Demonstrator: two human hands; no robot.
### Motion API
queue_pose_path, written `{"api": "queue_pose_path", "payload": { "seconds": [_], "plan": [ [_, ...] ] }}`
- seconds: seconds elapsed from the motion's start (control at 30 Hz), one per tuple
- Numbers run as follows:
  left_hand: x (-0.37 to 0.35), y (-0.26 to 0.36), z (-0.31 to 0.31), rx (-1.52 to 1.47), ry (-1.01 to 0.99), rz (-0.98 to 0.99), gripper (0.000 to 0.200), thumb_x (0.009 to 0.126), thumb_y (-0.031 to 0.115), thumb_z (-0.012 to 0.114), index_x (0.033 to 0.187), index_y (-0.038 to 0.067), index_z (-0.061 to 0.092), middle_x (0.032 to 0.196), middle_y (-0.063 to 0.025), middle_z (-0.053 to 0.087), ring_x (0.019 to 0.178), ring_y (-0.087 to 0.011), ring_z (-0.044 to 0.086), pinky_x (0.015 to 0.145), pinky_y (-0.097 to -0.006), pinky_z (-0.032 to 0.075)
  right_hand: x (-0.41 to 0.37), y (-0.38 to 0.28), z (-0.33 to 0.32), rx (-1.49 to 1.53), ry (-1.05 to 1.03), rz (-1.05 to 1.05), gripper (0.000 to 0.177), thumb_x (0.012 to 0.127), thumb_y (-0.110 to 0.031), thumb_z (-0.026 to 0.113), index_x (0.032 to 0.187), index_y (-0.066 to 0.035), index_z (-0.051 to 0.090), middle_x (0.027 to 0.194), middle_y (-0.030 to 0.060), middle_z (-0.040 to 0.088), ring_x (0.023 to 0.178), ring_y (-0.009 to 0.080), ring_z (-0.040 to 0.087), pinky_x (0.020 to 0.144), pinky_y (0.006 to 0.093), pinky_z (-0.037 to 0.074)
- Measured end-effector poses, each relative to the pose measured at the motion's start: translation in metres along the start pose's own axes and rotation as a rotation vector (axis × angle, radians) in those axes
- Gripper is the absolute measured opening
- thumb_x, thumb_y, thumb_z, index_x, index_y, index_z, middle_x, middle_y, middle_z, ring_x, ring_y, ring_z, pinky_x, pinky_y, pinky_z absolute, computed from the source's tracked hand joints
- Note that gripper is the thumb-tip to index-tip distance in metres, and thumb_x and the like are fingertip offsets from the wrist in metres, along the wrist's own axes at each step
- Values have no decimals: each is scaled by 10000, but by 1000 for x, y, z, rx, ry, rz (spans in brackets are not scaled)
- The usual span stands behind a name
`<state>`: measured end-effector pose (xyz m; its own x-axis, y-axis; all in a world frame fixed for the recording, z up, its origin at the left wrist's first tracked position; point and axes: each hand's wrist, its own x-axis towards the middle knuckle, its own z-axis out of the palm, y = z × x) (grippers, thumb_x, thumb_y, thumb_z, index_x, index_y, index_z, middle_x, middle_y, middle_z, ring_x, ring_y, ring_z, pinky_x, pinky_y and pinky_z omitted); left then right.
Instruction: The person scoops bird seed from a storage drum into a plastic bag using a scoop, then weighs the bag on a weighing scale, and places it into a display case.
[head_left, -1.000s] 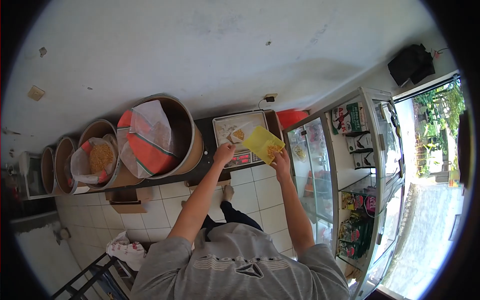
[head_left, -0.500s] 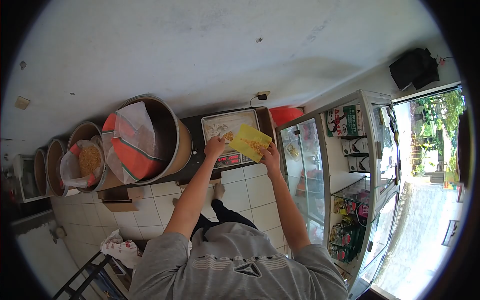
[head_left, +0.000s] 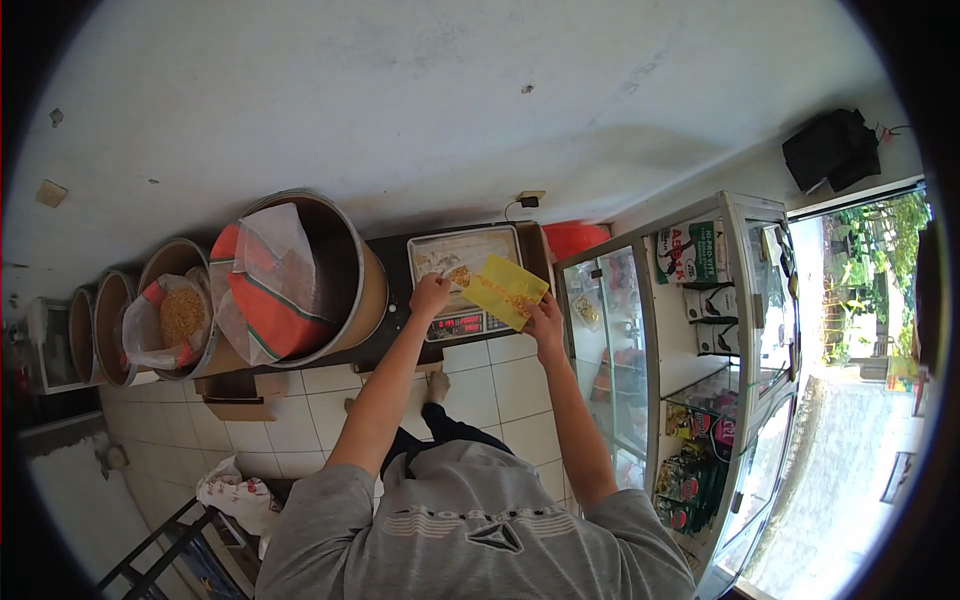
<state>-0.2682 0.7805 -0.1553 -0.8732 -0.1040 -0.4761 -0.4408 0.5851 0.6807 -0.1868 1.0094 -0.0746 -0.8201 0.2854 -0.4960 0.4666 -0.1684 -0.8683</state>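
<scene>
My left hand [head_left: 430,296] is closed on a small scoop [head_left: 459,277] that carries yellow grain, apparently corn kernels. The scoop's handle is mostly hidden by my fingers. Just to the right, my right hand [head_left: 545,324] grips the lower right edge of a translucent yellow bag [head_left: 504,292]. Kernels show through the bag, and the scoop's tip is close to its left side. Both are above the metal tray of a scale [head_left: 464,243], whose red digits [head_left: 456,325] glow along the front.
Large drums [head_left: 372,290] line the counter on the left, one with an orange-and-white sack [head_left: 270,290], another with a bag of grain [head_left: 184,318]. A glass display cabinet [head_left: 630,340] stands at the right. An open cardboard box [head_left: 240,398] is on the tiled floor.
The yellow bag has tilted slightly and sits a little lower in view. Both hands keep their holds, and the scoop still carries grain. The red display is now more plainly visible.
</scene>
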Motion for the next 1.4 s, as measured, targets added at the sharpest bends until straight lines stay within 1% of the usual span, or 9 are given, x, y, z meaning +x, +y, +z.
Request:
{"api": "queue_pose_path", "payload": {
  "seconds": [0.17,0.23,0.27,0.37,0.67,0.93,1.17,1.23,1.4],
  "plan": [
    [2,-2,-3,26,-6,10,301,831,370,577,839,74,635,854,-137,675,853,-337,646,731,-439,495,-3,-8,0,5,-7,-1,542,889,-183,597,1368,-43,385,1115,123,582,968,197,619,723,328,553],
    [1,-3,-7,-35,-45,45,352,811,401,598,833,56,663,853,-186,682,885,-362,653,778,-442,498,-6,-11,0,11,-26,-10,541,892,-186,598,1369,-45,385,1113,121,582,969,193,618,729,329,553],
    [1,-3,-9,-33,-47,45,352,811,401,598,833,56,663,853,-186,682,885,-362,653,778,-442,498,-6,-12,1,13,-25,-8,541,892,-186,598,1369,-45,385,1113,121,582,969,193,618,729,329,553],
    [-2,5,-18,-10,-100,-4,376,797,431,610,797,58,654,809,-170,680,853,-344,660,758,-431,497,-3,-10,3,1,-13,-13,534,898,-188,595,1370,-46,388,1110,114,588,956,190,625,727,327,553],
    [6,-7,-12,44,-55,17,390,794,442,629,763,54,642,763,-135,678,806,-298,670,718,-416,498,0,-8,3,-24,-23,-25,534,903,-195,597,1373,-50,389,1118,98,598,956,187,629,733,337,550],
    [8,-9,-10,20,-105,-10,364,800,419,630,859,65,691,763,-128,689,792,-287,679,729,-401,501,-5,-13,2,-65,-23,-3,553,899,-200,601,1385,-58,380,1129,97,595,987,200,617,768,355,536],
    [10,-13,-7,15,-108,8,347,794,406,633,866,72,694,776,-127,691,823,-300,680,746,-401,502,-1,-8,0,-36,-31,-8,558,899,-196,600,1389,-59,373,1132,104,593,976,201,621,770,358,535],
    [7,-13,-8,12,-77,39,340,793,401,635,869,74,694,779,-126,692,816,-295,680,740,-394,504,-1,-8,0,42,-35,4,549,900,-195,599,1382,-52,377,1133,113,591,966,201,623,770,355,534],
    [6,-13,-11,-11,-99,32,350,790,409,640,867,71,693,756,-117,691,765,-272,682,721,-387,510,0,-5,-1,57,-18,17,532,899,-190,594,1365,-44,382,1150,124,576,967,214,624,767,343,532]
  ]
}}
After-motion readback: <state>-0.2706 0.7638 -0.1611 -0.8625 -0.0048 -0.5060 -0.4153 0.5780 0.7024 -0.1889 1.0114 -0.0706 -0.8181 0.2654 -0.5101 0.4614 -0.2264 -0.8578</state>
